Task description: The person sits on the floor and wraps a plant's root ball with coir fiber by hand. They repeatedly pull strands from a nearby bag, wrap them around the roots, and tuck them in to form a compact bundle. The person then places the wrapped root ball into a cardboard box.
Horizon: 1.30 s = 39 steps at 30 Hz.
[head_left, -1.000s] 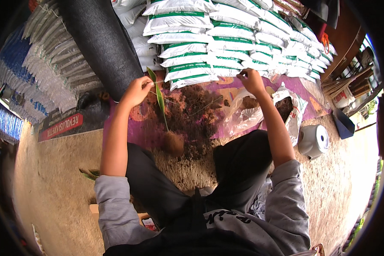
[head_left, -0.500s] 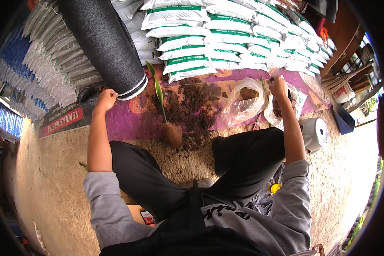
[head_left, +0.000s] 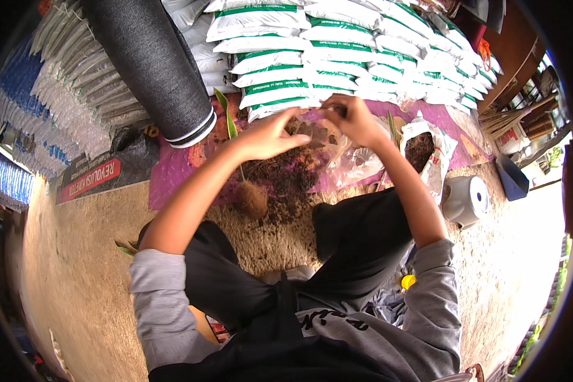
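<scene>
My left hand [head_left: 275,135] reaches over the loose dark soil [head_left: 280,175] with its thumb and fingers apart. Just to its right, my right hand [head_left: 355,122] has its fingers curled together; something dark shows by them, too small to name. Below my left forearm, a round brown fibrous ball [head_left: 251,201] rests on the ground at the edge of the purple sheet [head_left: 172,181]. A long green leaf [head_left: 232,130] with yellow edges rises from the ball, partly hidden by my left arm. A clear plastic bag [head_left: 353,167] lies beneath my right wrist.
An open white bag of soil [head_left: 419,151] and a grey-white round container [head_left: 466,200] stand to the right. White and green sacks [head_left: 270,76] are stacked at the back. A black mesh roll [head_left: 149,70] leans at the left. A blue dustpan [head_left: 512,177] lies far right.
Both hands have come inward from far apart to near each other above the soil. The left hand has spread its fingers; the right has left the white soil bag.
</scene>
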{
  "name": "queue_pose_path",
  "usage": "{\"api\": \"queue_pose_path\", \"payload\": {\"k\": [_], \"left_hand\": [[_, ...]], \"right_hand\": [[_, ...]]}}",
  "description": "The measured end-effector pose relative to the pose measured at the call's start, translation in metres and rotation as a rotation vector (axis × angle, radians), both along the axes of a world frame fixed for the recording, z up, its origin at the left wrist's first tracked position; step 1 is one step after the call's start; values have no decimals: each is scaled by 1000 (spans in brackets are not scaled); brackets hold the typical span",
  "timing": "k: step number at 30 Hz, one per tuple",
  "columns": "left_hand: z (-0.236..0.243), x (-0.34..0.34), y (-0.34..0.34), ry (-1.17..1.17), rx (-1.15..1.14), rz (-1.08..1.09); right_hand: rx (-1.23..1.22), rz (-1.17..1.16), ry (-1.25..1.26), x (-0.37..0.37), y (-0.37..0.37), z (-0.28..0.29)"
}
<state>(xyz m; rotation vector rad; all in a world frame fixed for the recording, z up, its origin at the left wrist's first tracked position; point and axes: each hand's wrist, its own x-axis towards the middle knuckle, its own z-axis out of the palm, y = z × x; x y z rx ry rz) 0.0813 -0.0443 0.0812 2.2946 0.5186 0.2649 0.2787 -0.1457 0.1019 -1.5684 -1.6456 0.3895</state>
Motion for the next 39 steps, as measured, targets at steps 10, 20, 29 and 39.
{"api": "queue_pose_path", "payload": {"k": [10,20,29,39], "left_hand": [[-22,-4,42,-284,-434,189],[-46,-33,112,-149,65,433],[-19,-47,127,25,415,478],[-54,-90,135,219,459,496]], "right_hand": [[91,-212,-230,61,12,-25],[72,-395,-198,132,-4,-72],[123,-735,-134,186,-47,-68],[105,-946,-254,265,-93,-119]]}}
